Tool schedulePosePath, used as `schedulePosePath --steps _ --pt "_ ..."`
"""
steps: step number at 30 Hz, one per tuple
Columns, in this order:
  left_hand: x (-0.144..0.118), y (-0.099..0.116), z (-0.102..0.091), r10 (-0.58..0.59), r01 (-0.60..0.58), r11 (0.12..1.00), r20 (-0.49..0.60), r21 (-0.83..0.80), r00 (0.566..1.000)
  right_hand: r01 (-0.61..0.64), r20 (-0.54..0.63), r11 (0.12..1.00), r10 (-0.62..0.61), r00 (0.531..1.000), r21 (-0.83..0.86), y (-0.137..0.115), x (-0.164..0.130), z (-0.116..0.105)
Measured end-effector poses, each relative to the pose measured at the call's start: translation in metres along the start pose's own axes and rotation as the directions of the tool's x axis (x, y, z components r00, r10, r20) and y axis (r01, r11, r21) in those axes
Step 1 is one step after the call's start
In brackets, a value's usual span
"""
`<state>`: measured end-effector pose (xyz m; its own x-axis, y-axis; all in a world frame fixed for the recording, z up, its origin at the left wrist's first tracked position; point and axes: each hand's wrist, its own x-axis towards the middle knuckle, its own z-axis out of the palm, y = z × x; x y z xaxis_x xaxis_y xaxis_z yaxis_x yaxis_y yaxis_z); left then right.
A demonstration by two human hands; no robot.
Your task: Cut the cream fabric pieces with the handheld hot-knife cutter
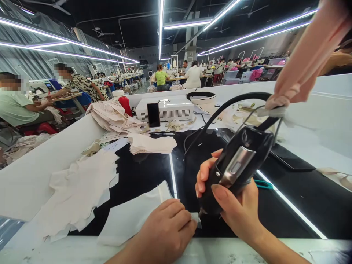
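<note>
1. the right hand [236,205] is wrapped round a black hand tool [238,167], its thumb across the near side and its fingers round the far side.
2. the hand tool is tilted, its upper end leaning to the right and its lower end down by the table [143,172], just beside the left hand [170,231].
3. the left hand lies palm down with its fingers curled, clamped on the right end of a white piece of cloth [134,216].
4. most of that cloth lies flat on the black table, to the left of the left hand and partly under it; a small pale end pokes out past the fingertips, toward the tool's lower end. whether the tool touches it, i cannot tell.
5. the two hands are near each other but apart, with the small pale end and the tool's lower end between them.
6. a black cord [247,96] curves from the tool's top down to the table, and a pink strip [302,66] is tied there too, running up to the right.
7. left of the cloth lies a spread of pale pieces [79,183]; beyond the hands is a small stack [151,143].
8. farther back, a phone [153,114] leans against a white box [176,106].
9. right of the tool, a teal loop [263,184] lies on the table.
</note>
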<state>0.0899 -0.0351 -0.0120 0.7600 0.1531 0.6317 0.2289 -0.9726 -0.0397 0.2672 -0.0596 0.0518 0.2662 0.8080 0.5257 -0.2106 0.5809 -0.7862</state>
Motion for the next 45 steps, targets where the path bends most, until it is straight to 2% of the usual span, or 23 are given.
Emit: schedulePosePath --steps 5,11,17,45 --pt "0.002 0.001 0.004 0.006 -0.005 1.0 -0.033 0.025 0.999 0.006 0.002 1.0 -0.006 1.0 -0.01 -0.001 0.0 0.0" --pt "-0.005 0.0 0.0 -0.006 0.005 0.999 0.043 0.042 0.999 0.017 -0.009 0.999 -0.017 1.0 -0.035 0.0 0.001 0.0" --pt "-0.007 -0.001 -0.005 -0.074 0.067 0.995 0.101 0.07 0.992 0.005 0.006 1.0 -0.005 1.0 -0.03 0.001 0.0 -0.001" --pt "-0.012 -0.001 -0.007 -0.054 0.048 0.997 0.1 0.06 0.994 0.013 -0.025 1.0 -0.013 1.0 0.016 0.004 0.004 -0.001"
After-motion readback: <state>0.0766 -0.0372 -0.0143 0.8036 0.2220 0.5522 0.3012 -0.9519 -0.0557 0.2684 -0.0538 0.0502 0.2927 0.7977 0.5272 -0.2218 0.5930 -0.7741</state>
